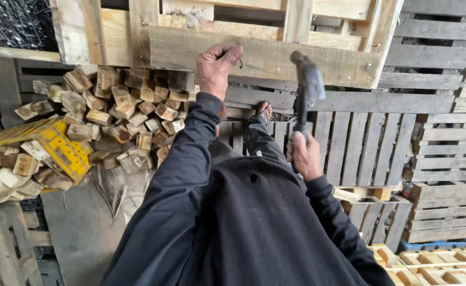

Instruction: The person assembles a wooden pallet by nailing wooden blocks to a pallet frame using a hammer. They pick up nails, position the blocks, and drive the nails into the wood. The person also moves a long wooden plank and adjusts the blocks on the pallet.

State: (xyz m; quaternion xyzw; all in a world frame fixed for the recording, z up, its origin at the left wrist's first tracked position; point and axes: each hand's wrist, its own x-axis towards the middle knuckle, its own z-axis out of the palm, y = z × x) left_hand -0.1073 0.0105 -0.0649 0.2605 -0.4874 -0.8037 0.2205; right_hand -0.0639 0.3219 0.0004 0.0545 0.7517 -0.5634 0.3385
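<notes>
Left hand (213, 66) pinched a small nail (240, 63) against the grey plank (275, 62). Right hand (305, 155) clamped low on the hammer (308, 87) handle, head raised just right of the nail. Top-heavy and stiff, probably; best gripped near the handle's end.

Person's clothing: dark long-sleeved top (254, 222) with a small hole at centre, dark trousers, bare hands, open sandal (263, 112) at upper centre.
</notes>
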